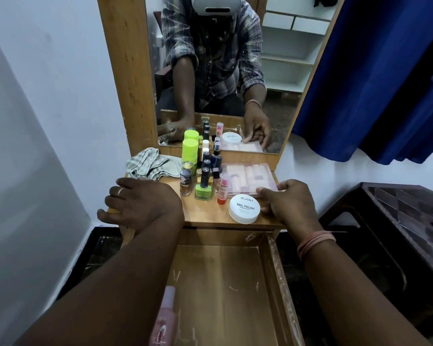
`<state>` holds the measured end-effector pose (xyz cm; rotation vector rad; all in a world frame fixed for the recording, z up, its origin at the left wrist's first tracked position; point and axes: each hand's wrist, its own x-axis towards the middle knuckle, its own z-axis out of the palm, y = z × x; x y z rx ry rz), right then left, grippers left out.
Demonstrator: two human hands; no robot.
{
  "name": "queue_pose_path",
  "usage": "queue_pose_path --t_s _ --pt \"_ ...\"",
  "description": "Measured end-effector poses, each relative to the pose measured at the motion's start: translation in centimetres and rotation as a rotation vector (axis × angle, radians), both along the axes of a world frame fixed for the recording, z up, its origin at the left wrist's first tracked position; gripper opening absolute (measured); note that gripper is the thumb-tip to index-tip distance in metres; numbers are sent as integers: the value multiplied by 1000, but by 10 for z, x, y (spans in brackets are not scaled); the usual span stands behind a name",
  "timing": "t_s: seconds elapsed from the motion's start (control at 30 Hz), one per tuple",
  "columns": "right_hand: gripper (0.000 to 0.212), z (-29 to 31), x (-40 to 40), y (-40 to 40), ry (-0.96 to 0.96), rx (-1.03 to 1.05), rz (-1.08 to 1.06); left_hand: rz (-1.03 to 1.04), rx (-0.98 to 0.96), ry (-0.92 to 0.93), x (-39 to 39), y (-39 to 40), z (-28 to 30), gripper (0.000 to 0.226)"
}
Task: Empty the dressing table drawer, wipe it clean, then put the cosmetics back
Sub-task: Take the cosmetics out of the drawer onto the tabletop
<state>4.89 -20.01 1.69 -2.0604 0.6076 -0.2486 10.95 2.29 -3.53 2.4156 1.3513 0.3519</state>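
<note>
The wooden drawer (275,283) stands pulled out below the table top (208,213); a pink bottle (164,318) lies at its near left, partly behind my left arm. On the top are a checked cloth (148,163), a cluster of nail polish bottles (205,176), a tall green bottle (190,151), a round white nail polish remover tub (244,208) and a clear pink case (249,179). My right hand (285,203) grips the case's near right corner. My left hand (138,203) rests over the table's left front corner, fingers curled on the edge.
A wood-framed mirror (273,58) rises behind the table and reflects me and the items. A blue curtain (375,78) hangs at the right. A dark brown stool or table (405,221) stands to the right of the drawer. A white wall is at the left.
</note>
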Motion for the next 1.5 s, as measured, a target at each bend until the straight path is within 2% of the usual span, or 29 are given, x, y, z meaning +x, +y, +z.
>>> queue_pose_path --t_s 0.13,0.27,0.4,0.5,0.57,0.63,0.7,0.77,0.83,0.93,1.0,1.1,1.13,1.2,1.27,1.37,1.43,1.5 --pt "34 -8 2 1 15 -157 -20 -8 -8 23 1 1 -2 51" --pt "41 -9 -8 4 -37 -194 -18 -10 -7 33 0 0 -1 51" --pt "25 -3 -46 22 -181 -259 3 -22 -88 0 -2 3 2 51" --pt "27 -4 -81 53 -210 -198 195 -52 -61 50 -9 4 10 49" --pt "28 -9 -103 78 -94 -192 408 -103 -58 45 -15 4 12 52" --pt "28 -16 -118 102 71 -281 630 -174 -62 14 -22 9 13 53" --pt "27 -25 -124 118 111 -366 772 -267 -137 -9 -29 21 17 54" --pt "17 -29 -127 128 149 -386 862 -383 -220 -56 -44 40 21 52" --pt "12 -39 -129 134 221 -385 912 -476 -292 -196 -65 61 21 49" --pt "43 -61 -128 142 302 -445 955 -494 -447 -356 -104 85 10 52" --pt "47 -66 -129 146 336 -433 993 -498 -640 -320 -117 100 0 44" --pt "36 -67 -129 151 371 -295 1004 -516 -1149 -314 -118 119 3 41" --pt "33 -68 -128 153 374 -268 989 -556 -1208 -325 -117 126 6 41" --pt "37 -73 -123 154 401 -238 943 -648 -1167 -309 -113 138 6 40" --pt "49 -77 -117 152 447 -229 920 -724 -1131 -262 -109 148 -2 43" --pt "63 -79 -112 148 474 -179 887 -738 -1162 -328 -108 150 -18 46" --pt "60 -72 -112 146 437 -142 849 -754 -1187 -407 -105 145 -25 45" --pt "52 -59 -111 142 352 -12 768 -784 -1197 -458 -101 140 -29 42"
